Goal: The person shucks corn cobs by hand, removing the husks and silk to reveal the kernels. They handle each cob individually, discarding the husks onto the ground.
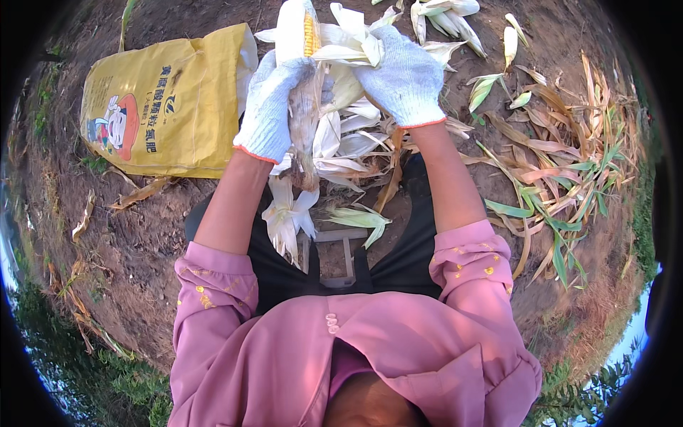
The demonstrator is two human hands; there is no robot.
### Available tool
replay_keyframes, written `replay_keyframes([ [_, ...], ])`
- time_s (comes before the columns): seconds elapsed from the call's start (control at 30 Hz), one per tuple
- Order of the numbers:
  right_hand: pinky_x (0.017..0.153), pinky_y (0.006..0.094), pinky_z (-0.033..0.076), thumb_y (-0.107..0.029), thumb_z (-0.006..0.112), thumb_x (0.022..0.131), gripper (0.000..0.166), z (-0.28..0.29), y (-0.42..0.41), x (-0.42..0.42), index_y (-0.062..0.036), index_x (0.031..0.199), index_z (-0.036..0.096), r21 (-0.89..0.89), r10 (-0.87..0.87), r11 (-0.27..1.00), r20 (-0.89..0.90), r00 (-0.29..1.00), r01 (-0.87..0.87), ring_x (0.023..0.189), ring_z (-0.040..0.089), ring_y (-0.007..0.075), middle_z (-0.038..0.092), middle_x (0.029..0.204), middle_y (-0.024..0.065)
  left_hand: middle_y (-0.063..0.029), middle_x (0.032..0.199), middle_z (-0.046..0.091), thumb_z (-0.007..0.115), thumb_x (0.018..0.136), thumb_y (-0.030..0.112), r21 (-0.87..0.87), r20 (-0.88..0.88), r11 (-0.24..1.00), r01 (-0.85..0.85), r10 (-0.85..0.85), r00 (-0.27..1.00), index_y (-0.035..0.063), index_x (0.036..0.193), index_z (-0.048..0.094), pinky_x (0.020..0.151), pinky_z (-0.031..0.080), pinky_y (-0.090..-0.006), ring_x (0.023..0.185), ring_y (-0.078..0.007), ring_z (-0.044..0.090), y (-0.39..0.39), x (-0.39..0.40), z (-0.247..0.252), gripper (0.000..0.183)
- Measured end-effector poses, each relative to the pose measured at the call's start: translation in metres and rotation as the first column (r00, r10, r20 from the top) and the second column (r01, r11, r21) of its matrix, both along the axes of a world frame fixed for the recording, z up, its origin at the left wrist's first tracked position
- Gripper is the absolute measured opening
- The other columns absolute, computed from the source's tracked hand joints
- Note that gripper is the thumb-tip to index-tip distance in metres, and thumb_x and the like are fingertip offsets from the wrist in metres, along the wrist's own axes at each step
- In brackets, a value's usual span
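My gloved left hand (269, 104) grips an ear of corn (311, 35), its thumb across the ear. Pale husk still wraps most of the ear, and a strip of yellow kernels shows on its right side. Dry brown silk (307, 107) trails below that hand. Husk leaves (349, 45) pulled out to the right of the ear are held in my gloved right hand (404, 77), whose fingertips are partly hidden. Beneath both hands lies a heap of stripped white husks (352, 144) on the soil.
A yellow woven sack (203, 107) bearing print lies at the left, its mouth towards the husks. Loose husks (453, 18) are scattered at the upper right. Dry and green corn leaves (555, 176) spread along the right. A small frame (347, 256) shows between my legs.
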State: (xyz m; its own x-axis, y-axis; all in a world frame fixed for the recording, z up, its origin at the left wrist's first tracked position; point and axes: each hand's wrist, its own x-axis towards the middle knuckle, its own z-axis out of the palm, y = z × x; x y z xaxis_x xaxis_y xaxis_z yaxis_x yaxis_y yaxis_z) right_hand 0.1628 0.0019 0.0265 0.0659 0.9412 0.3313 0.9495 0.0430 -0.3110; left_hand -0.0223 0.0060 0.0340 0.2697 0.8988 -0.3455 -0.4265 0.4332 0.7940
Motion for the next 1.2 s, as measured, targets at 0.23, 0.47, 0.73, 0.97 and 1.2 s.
replay_keyframes([
  [0.23,0.066,0.0394,0.052,-0.033,0.075,0.065,0.040,0.000,0.006,0.013,-0.0134,0.097,0.063,0.119,-0.026,0.993,0.090,0.996,0.015,0.078,0.066,0.0290,0.067,0.088,0.0108,-0.0114,0.113,0.057,0.051,0.085,0.007,0.192,0.023,0.981,-0.025,0.021,1.000,-0.0004,0.124,0.048,0.093,0.044,-0.0333,0.105,-0.0183,0.056,0.005,-0.005,-0.003,0.039],
  [0.47,0.069,0.0413,0.052,-0.036,0.074,0.066,0.043,-0.009,0.009,0.038,-0.0122,0.100,0.062,0.053,-0.164,0.986,0.158,0.974,0.157,0.078,0.065,0.0315,0.067,0.085,0.0150,-0.0229,0.128,0.044,0.052,0.084,0.014,0.157,0.378,0.962,-0.225,0.152,0.913,-0.0017,0.132,0.034,0.109,0.027,-0.0559,0.127,-0.0376,0.037,0.039,-0.051,0.010,0.054],
  [0.73,0.078,0.0449,0.047,-0.039,0.073,0.066,0.046,-0.034,-0.001,0.017,-0.0120,0.101,0.062,-0.147,0.034,0.989,0.345,0.938,0.018,0.093,0.061,0.0290,0.064,0.096,0.0131,-0.0176,0.111,0.055,0.065,0.083,0.040,0.182,0.289,0.895,-0.407,0.347,0.892,0.0002,0.122,0.044,0.103,0.038,-0.0536,0.109,-0.0333,0.054,0.047,-0.088,0.014,0.060],
  [0.97,0.103,0.0367,0.037,-0.046,0.054,0.080,0.058,-0.036,-0.020,-0.013,-0.0141,0.128,0.054,-0.741,0.328,0.489,-0.333,0.884,-0.460,0.122,0.047,0.0308,0.051,0.131,0.0133,-0.0212,0.110,0.058,0.064,0.083,0.039,0.148,0.399,0.928,-0.341,0.260,0.879,-0.0011,0.117,0.050,0.098,0.044,-0.0488,0.104,-0.0348,0.058,0.045,-0.071,0.008,0.054],
  [1.2,0.093,0.0310,0.042,-0.033,0.054,0.092,0.045,0.012,-0.023,-0.048,0.0004,0.123,0.054,-0.295,0.050,0.632,-0.907,0.418,-0.716,0.107,0.055,0.0184,0.061,0.112,0.0129,-0.0185,0.106,0.058,0.064,0.083,0.034,0.080,0.410,0.949,-0.306,0.248,0.877,0.0002,0.119,0.048,0.090,0.049,-0.0457,0.098,-0.0316,0.058,0.040,-0.042,-0.002,0.052],
])
